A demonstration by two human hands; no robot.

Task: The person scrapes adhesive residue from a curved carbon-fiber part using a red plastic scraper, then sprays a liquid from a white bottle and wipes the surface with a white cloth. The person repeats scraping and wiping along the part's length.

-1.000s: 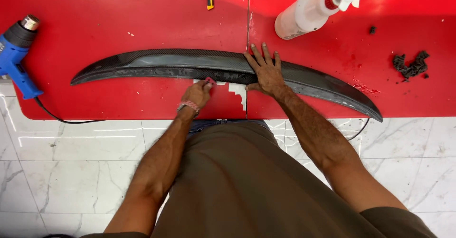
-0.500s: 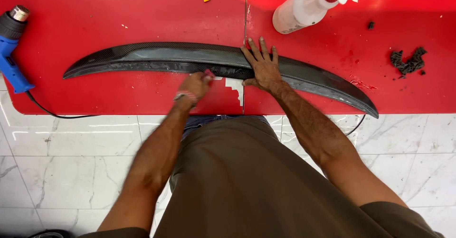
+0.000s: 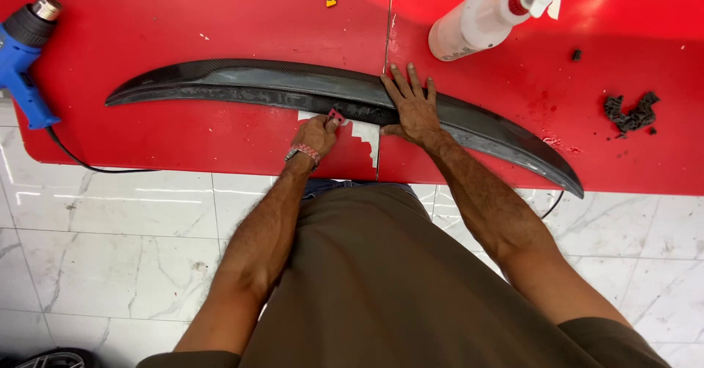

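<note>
Long dark spoiler (image 3: 242,83) lies flat on the red table (image 3: 183,23), near its front edge. Long axis runs left to right, bowed: left tip points left and slightly toward the person, right tip sweeps down toward the table's near right edge. Surface glossy, woven look.

Right hand (image 3: 412,105) rests on the spoiler's middle, fingers spread flat and released, pressing down, gripping nothing. Left hand (image 3: 317,133) sits just beside it at the near edge, fingers clenched on a small red scraper (image 3: 336,114) touching the spoiler's lower edge. White paper scraps (image 3: 367,135) lie under that edge.

Judgement: likely stiff and light for its length, slick on top, thin tips liable to chip. Best held at the thick middle or with both hands well apart along the body, never by one tip.

Blue heat gun (image 3: 26,52) at far left, spray bottle (image 3: 477,23) behind, black scraps (image 3: 629,113) at right.
</note>
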